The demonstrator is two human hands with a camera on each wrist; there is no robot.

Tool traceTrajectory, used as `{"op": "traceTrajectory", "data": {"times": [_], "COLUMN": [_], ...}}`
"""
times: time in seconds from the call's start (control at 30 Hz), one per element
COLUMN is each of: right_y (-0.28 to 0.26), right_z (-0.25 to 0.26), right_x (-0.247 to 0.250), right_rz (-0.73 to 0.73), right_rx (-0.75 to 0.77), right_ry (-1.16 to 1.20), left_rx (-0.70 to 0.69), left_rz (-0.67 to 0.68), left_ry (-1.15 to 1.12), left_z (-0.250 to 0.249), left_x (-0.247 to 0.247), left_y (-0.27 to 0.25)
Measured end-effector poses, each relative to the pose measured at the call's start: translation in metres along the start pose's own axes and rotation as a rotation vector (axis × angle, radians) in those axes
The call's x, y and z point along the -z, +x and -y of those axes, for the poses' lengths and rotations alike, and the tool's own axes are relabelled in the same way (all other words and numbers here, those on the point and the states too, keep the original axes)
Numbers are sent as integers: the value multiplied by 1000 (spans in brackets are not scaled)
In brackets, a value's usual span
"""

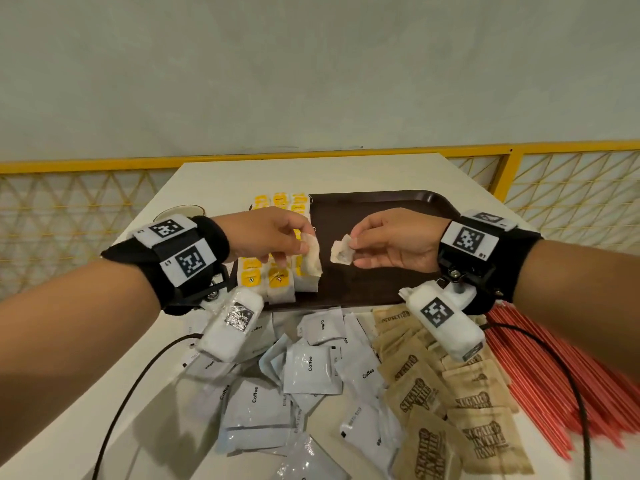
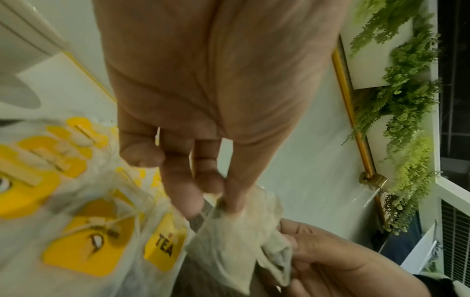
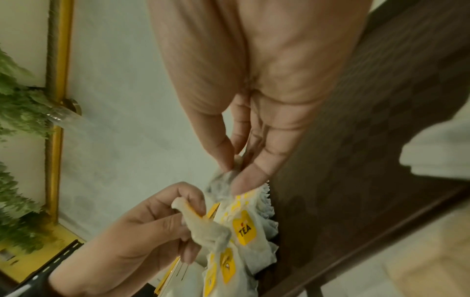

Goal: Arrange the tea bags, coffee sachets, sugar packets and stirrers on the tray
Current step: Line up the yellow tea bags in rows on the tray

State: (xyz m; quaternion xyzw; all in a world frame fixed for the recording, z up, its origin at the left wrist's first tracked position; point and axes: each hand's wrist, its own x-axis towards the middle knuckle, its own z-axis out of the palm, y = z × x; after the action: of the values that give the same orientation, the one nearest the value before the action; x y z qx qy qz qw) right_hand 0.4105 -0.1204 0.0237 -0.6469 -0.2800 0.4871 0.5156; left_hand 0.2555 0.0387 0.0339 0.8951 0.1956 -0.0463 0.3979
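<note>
A dark brown tray (image 1: 388, 206) lies on the white table, with rows of yellow-tagged tea bags (image 1: 277, 278) along its left side. Above the tray, my left hand (image 1: 302, 244) pinches a pale tea bag (image 1: 313, 261) by its top. My right hand (image 1: 354, 249) pinches a second, crumpled tea bag (image 1: 340, 252) a little apart from it. In the left wrist view the thumb and fingers (image 2: 230, 201) hold the bag (image 2: 229, 247). In the right wrist view a bag (image 3: 221, 178) sits between my fingertips. White coffee sachets (image 1: 311, 368), brown sugar packets (image 1: 426, 393) and red stirrers (image 1: 540, 375) lie loose in front of the tray.
A round cup (image 1: 180, 211) stands at the table's left edge. A yellow railing (image 1: 509, 174) with lattice runs behind the table. Black cables (image 1: 131, 393) trail from both wrists over the near table. The tray's right half (image 1: 398, 282) is bare.
</note>
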Motion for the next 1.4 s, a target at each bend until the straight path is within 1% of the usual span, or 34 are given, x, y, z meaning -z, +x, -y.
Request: {"op": "traceTrajectory", "data": {"times": [0.07, 0.1, 0.2, 0.3, 0.43, 0.5, 0.53, 0.57, 0.6, 0.67, 0.7, 0.73, 0.8, 0.93, 1.03, 1.07, 1.13, 1.2, 1.23, 1.27, 1.33, 1.4], "right_y": [0, 0, 0, 1, 3, 6, 7, 9, 12, 18, 20, 22, 25, 26, 18, 13, 0, -12, -15, -17, -17, -16], "right_z": [-2, -3, -4, -3, -3, -5, -6, -8, -10, -15, -17, -20, -23, -21, -6, 1, 16, 27, 30, 31, 31, 28], "right_x": [1, 0, -2, -5, -10, -14, -15, -14, -13, -9, -9, -10, -16, -24, -20, -18, -15, -15, -17, -18, -22, -25], "right_rz": [-8, -6, 7, 25, 88, 127, 121, 92, 45, -19, -16, 0, 33, 39, 8, 29, 156, 299, 329, 327, 274, 203], "right_rx": [9, 10, 12, 24, 45, 41, 36, 38, 52, 59, 40, 14, -9, 35, 133, 164, 166, 143, 155, 178, 227, 252], "right_ry": [-3, -10, -78, -120, -122, -121, -152, -228, -357, -674, -775, -823, -845, -883, -887, -884, -807, -685, -677, -712, -804, -795], "left_rx": [6, 9, 42, 70, 48, 36, 19, -2, -24, -40, -37, -29, -1, 34, -5, -25, -48, -28, -18, -16, -31, -41], "left_rz": [58, 63, 12, 18, 80, 84, 72, 57, 44, 40, 44, 43, 25, -20, -25, -31, -66, -89, -79, -62, -45, -66], "left_ry": [-32, -38, -58, -88, -37, 4, 48, 101, 156, 229, 229, 215, 183, 139, 125, 117, 69, 9, -13, -30, -50, -86], "left_z": [0, 0, 1, 1, -4, -5, -5, -4, -3, -2, -1, -1, 0, 4, 4, 3, 3, 2, 0, -2, -10, -18], "left_x": [1, 1, -2, -4, -14, -20, -21, -21, -19, -15, -14, -13, -14, -11, -3, 0, 2, 1, -1, -3, -8, -12], "left_y": [-4, -5, -6, -5, -3, -1, 1, 2, 2, 1, 1, 0, -1, -1, -6, -8, -10, -10, -11, -11, -13, -15]}}
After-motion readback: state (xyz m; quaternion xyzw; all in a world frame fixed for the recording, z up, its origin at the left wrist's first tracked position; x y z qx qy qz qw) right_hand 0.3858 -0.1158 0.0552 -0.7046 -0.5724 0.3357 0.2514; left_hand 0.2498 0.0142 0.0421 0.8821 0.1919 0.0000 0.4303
